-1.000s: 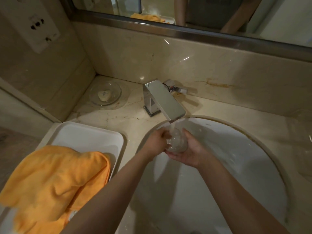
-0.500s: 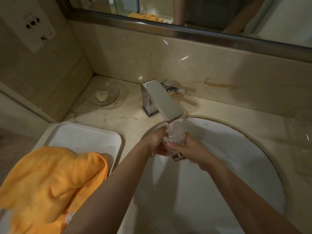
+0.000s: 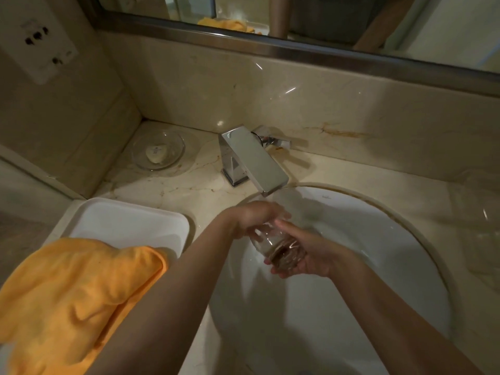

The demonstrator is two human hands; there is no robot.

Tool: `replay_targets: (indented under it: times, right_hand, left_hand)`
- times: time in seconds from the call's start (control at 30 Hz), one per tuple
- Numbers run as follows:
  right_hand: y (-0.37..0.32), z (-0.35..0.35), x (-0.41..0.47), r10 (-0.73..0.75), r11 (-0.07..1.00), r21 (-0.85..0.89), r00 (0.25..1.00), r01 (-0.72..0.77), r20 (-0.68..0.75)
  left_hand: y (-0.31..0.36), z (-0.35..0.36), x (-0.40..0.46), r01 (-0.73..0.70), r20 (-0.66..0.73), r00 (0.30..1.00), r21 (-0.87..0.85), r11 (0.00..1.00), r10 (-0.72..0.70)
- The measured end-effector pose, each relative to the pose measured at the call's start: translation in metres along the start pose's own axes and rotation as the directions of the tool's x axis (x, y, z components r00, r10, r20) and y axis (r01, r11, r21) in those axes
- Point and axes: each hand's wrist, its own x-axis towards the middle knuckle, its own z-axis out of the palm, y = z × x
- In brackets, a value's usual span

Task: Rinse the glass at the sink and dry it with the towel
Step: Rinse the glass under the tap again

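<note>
While the glass (image 3: pixel 273 243) lies tilted on its side over the white sink (image 3: pixel 392 239), both hands meet on it just below and in front of the faucet (image 3: pixel 253 161) spout. The right hand (image 3: pixel 305 257) is palm up beneath it, the glass base resting in the cupped palm and the fingers curling up round the lower wall, with the thumb stretched along the top toward the rim. The left hand (image 3: pixel 254 216) comes from the other side and sits over the open end, its fingers bent round the rim and the upper wall, so the glass is held between the two hands, mouth toward the left hand and base toward the right. The glass is blurred and clear, so whether water stands in it I cannot tell. Both forearms reach in from the near edge across the basin.

Left of the sink, on the marble counter (image 3: pixel 173 190), stands a white tray (image 3: pixel 127 217), and the orange towel (image 3: pixel 73 299) lies bunched over its near part and spills off toward the near left. The towel is well apart from the glass, with the left forearm between them. In the far corner a clear soap dish (image 3: pixel 176 143) holds a pale soap bar (image 3: pixel 157 155), near the faucet base. A mirror (image 3: pixel 297 14) runs along the wall above, and a wall socket plate (image 3: pixel 38 36) sits at the upper left
</note>
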Motion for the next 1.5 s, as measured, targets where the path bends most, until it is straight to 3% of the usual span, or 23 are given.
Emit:
replay_targets:
  times: [0.1,0.17,0.23,0.37,0.67,0.8,0.93,1.07,1.17,1.23,1.37,1.43,1.5]
  right_hand:
    - [-0.001,-0.002,-0.005,-0.019,1.0,0.019,0.999,0.018,0.048]
    - [-0.001,-0.003,-0.007,-0.039,0.996,0.079,0.998,0.035,0.057]
    - [0.0,-0.005,-0.005,-0.053,0.99,0.137,0.997,0.045,0.051]
    - [0.009,-0.006,0.0,-0.04,0.98,0.198,0.999,0.034,0.028]
    - [0.013,0.01,0.015,-0.038,0.884,0.467,0.999,0.03,0.007]
    - [0.013,0.017,0.023,0.01,0.83,0.557,0.997,0.031,-0.072]
    - [0.013,0.022,0.029,0.045,0.918,0.394,0.978,0.04,-0.206]
    - [0.005,0.019,0.023,0.051,0.998,-0.017,0.936,-0.06,-0.349]
    - [-0.01,0.009,0.01,-0.043,0.929,-0.35,0.91,-0.115,-0.413]
    - [-0.027,-0.002,0.004,-0.178,0.841,-0.533,0.887,-0.088,-0.426]
    - [-0.068,-0.015,-0.002,-0.46,0.798,-0.593,0.743,0.107,-0.485]
    - [-0.087,-0.014,-0.004,-0.558,0.773,-0.593,0.685,0.225,-0.467]
    - [-0.103,-0.012,-0.003,-0.589,0.766,-0.573,0.674,0.29,-0.446]
  left_hand:
    - [-0.001,-0.002,0.004,-0.019,0.203,0.978,-0.165,0.986,0.053]
    - [-0.008,-0.003,0.01,-0.086,0.237,0.956,-0.34,0.936,0.174]
    - [-0.012,-0.001,0.011,-0.151,0.21,0.943,-0.421,0.895,0.258]
    - [-0.022,0.002,0.014,-0.226,0.14,0.94,-0.423,0.877,0.31]
    - [-0.052,0.006,0.01,-0.152,-0.081,0.988,-0.644,0.749,0.131]
    - [-0.05,0.02,0.01,-0.193,-0.2,0.975,-0.555,0.809,0.096]
    - [-0.044,0.027,0.018,-0.015,-0.232,0.966,-0.502,0.865,-0.118]
    - [-0.038,0.021,0.016,0.101,0.0,0.991,-0.673,0.732,-0.136]
    - [-0.034,0.021,0.014,0.137,0.068,0.989,-0.769,0.625,-0.133]
    - [-0.031,0.022,0.015,0.125,0.05,0.989,-0.779,0.614,-0.138]
    - [-0.025,0.034,0.014,0.094,0.054,0.994,-0.864,0.495,-0.094]
    - [-0.023,0.039,0.013,0.066,0.057,0.998,-0.924,0.377,-0.036]
    - [-0.024,0.042,0.015,0.042,0.043,0.999,-0.969,0.243,-0.002]
